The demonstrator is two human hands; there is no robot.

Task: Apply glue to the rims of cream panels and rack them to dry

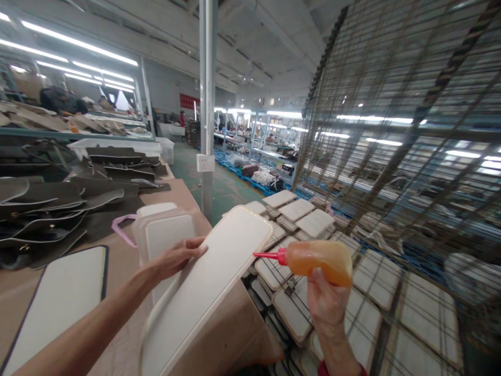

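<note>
My left hand (190,254) grips the left edge of a long white panel with rounded corners (219,261), thumb on its face. The panel is tilted up over the table, and a glossy line shows along its rim near the top right corner. In my right hand (329,303) is a squeeze bottle of amber liquid (319,260), lying sideways with its red nozzle pointing left. The nozzle tip is at the panel's right edge; whether it touches I cannot tell. Behind my left hand stand several similar white panels (170,235).
Dark leather-like pieces (70,203) are heaped on the brown-covered table (183,196) at left, near a dark-edged white panel (62,297). Wire racks (376,308) holding several white panels stand at right, with raised mesh (391,115) above. A post (206,104) rises ahead. A person (62,100) works far left.
</note>
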